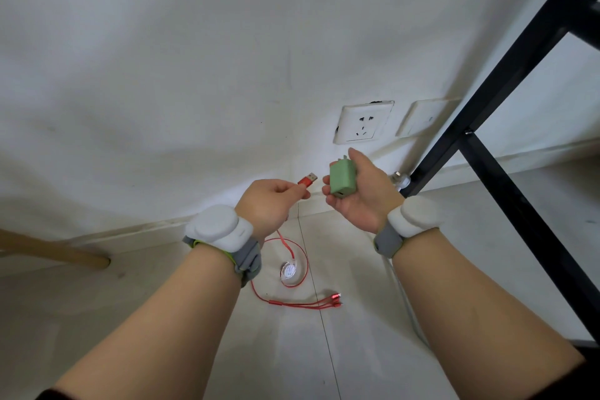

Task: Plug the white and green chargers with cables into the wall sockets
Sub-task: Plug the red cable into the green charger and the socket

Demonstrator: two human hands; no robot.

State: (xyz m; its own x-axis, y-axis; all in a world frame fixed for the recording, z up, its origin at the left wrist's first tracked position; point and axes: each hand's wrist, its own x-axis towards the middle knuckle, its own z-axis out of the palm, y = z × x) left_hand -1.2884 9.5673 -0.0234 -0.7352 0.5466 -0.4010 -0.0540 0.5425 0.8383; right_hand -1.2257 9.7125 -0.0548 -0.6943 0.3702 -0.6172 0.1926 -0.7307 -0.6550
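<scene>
My right hand grips a green charger in front of the wall, its USB port facing down toward me and its prongs pointing up. My left hand pinches the red USB plug of a red cable, a short gap left of the charger. The red cable hangs down to the floor, where its round reel and split ends lie. A white wall socket sits just above the charger, with nothing in it. A second white plate is to its right. No white charger is in view.
A black metal frame leans across the right side, close to the second plate. A wooden leg lies at the left on the pale tiled floor. A white cable runs along the floor under my right forearm.
</scene>
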